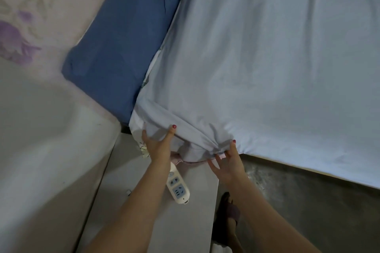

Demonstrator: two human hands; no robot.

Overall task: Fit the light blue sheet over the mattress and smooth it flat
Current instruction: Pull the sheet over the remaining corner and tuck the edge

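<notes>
- Gripping the bunched corner of the light blue sheet point(257, 57), the left hand point(157, 146) has its thumb on top of the fabric and its fingers curled beneath the fold.
- The right hand point(228, 160) pinches the gathered hem just beside it, thumb on top, with the other fingers spread below the edge.
- Handling, as judged: the sheet is light, soft and limp. It will bunch instead of holding shape, and may slide back off the corner if released slack. Take hold at the hem on both sides of the corner, as both hands do now.
- Appearance: pale blue, plain, with long shallow creases running across the top and heavy folds converging at the held corner.
- Location: the sheet is spread over the mattress top. A white patterned layer point(141, 148) shows at the near corner, not yet covered.
- Beside the sheet lies a dark blue pillow point(117, 47), touching its edge.
- Under the hands, a white power strip point(178, 188) rests on a grey surface point(197, 201).
</notes>
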